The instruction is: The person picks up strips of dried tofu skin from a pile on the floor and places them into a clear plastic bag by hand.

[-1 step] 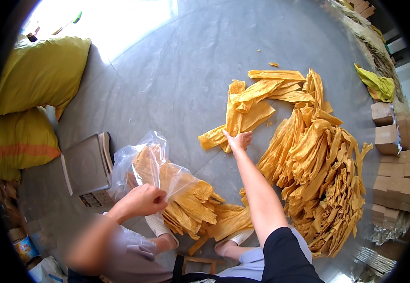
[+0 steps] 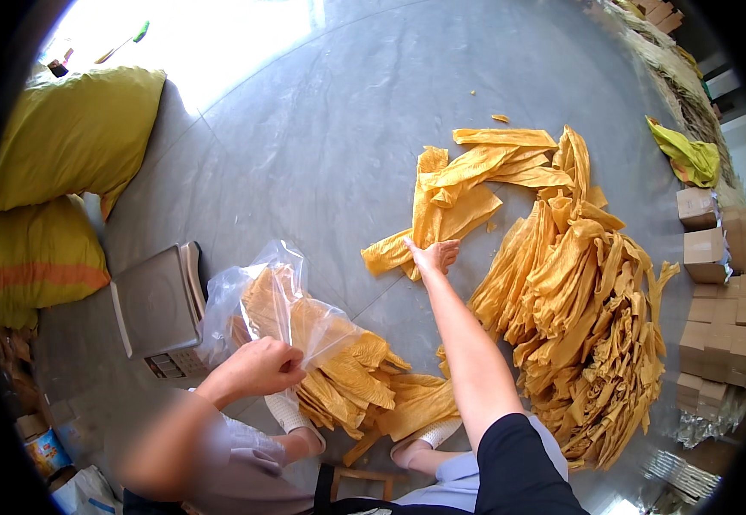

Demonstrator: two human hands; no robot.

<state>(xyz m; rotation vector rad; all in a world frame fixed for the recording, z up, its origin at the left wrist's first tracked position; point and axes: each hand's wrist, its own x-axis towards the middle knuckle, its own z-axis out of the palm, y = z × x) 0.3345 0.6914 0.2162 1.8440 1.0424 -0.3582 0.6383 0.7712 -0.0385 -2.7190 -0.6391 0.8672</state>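
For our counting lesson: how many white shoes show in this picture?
2. The left shoe is just below the left hand and to its right, beside the yellow strips; the right shoe is by those strips' lower right end. Any others would be hidden.

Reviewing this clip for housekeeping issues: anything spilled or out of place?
Slightly. A small yellow scrap lies stray on the grey floor, beyond the yellow strips at the right hand. Yellow sheets also stick out of the clear bag down by the shoes, not fully contained.
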